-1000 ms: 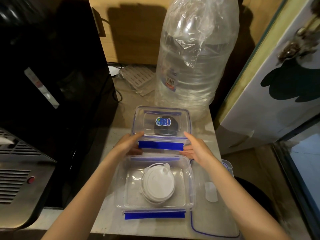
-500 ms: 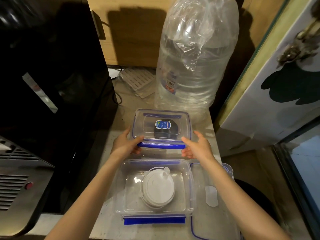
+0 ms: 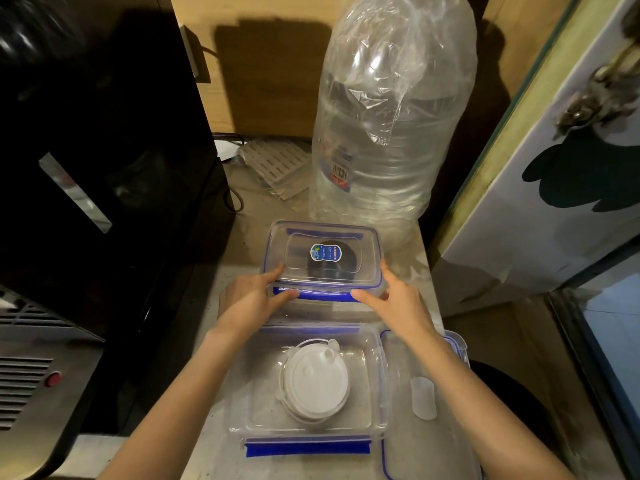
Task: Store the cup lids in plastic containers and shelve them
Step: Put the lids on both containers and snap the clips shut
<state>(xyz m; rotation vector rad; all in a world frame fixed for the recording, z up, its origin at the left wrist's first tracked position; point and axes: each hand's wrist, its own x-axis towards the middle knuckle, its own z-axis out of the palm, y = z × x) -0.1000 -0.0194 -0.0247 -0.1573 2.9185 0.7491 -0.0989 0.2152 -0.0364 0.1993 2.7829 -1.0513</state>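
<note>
A clear plastic container (image 3: 367,258) with a blue-rimmed lid and a blue front latch stands at the middle of the counter; a dark round shape shows through it. My left hand (image 3: 254,296) grips its front left corner, thumb on the latch. My right hand (image 3: 391,296) holds its front right corner. Nearer to me an open container (image 3: 375,375) holds a stack of white cup lids (image 3: 317,379). Its loose clear lid (image 3: 426,441) lies flat to the right.
A big clear water bottle (image 3: 384,126) under a plastic bag stands right behind the closed container. A black appliance (image 3: 104,161) fills the left side, with a steel machine (image 3: 31,375) below it. A white cabinet (image 3: 554,188) stands right of the counter.
The closed container has been slid away from me toward the water bottle. Both hands moved with it and the gap to the open container has grown.
</note>
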